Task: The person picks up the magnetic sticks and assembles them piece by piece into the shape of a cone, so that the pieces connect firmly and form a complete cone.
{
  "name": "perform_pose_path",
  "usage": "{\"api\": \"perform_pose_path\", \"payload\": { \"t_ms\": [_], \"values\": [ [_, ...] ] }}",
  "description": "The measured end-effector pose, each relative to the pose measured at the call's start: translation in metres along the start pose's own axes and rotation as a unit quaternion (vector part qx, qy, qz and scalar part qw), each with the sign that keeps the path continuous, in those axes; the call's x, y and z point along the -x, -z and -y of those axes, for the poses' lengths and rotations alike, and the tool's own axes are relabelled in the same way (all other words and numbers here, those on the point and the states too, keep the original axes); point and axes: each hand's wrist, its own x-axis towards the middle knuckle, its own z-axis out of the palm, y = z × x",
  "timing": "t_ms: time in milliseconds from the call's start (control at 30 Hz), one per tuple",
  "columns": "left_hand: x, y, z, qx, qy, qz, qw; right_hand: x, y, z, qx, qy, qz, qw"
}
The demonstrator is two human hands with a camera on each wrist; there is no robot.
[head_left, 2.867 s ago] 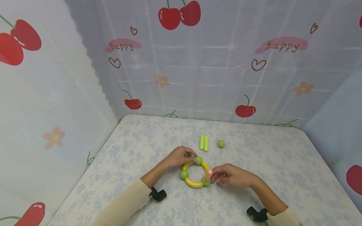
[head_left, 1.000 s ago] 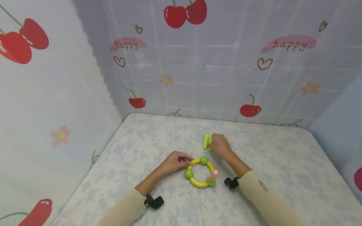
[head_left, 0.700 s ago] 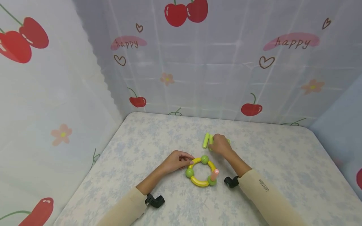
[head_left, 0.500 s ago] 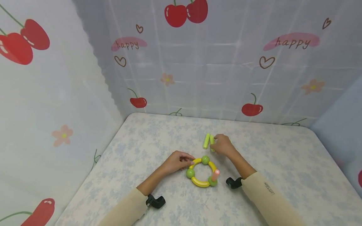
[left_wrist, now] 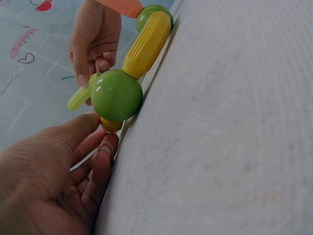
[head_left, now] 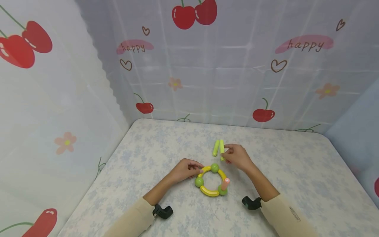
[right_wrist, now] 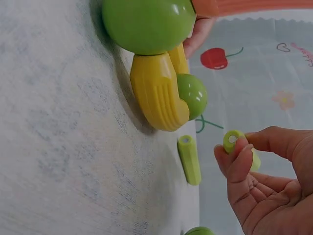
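In the head view, a ring of yellow curved rods [head_left: 209, 192] and green balls [head_left: 199, 181] lies on the table. A pink rod [head_left: 225, 184] stands up from its near right ball. My left hand [head_left: 185, 170] pinches the ring's upper left yellow rod [left_wrist: 111, 124] between thumb and fingers. Beyond the ring, my right hand [head_left: 239, 157] pinches a lime-green stick [right_wrist: 240, 143] by thumb and fingertips, off the table in the right wrist view. That stick's end shows a small silvery disc. Left of it a second lime-green stick [head_left: 216, 148] lies on the table.
A loose green ball [right_wrist: 199, 231] shows at the bottom of the right wrist view; in the head view my right hand hides it. The flower-patterned tabletop [head_left: 165, 141] meets a cherry-printed curtain [head_left: 201, 98] at the back.
My right hand left the ring for the lime-green sticks, took hold of the right one and drew it slightly away. My left hand moved from near the top ball to the yellow rod.
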Motion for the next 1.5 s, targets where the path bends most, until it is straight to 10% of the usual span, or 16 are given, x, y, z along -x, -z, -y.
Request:
{"api": "perform_pose_path", "payload": {
  "t_ms": [367, 1500],
  "values": [
    [0.002, 0.0, 0.001, 0.004, 0.003, -0.001, 1.0, 0.016, -0.006, -0.003, -0.07, 0.06, 0.016, 0.996],
    [0.0, 0.001, -0.001, 0.003, -0.002, 0.0, 1.0, 0.015, -0.01, -0.008, 0.012, 0.193, 0.052, 0.98]
  ]
}}
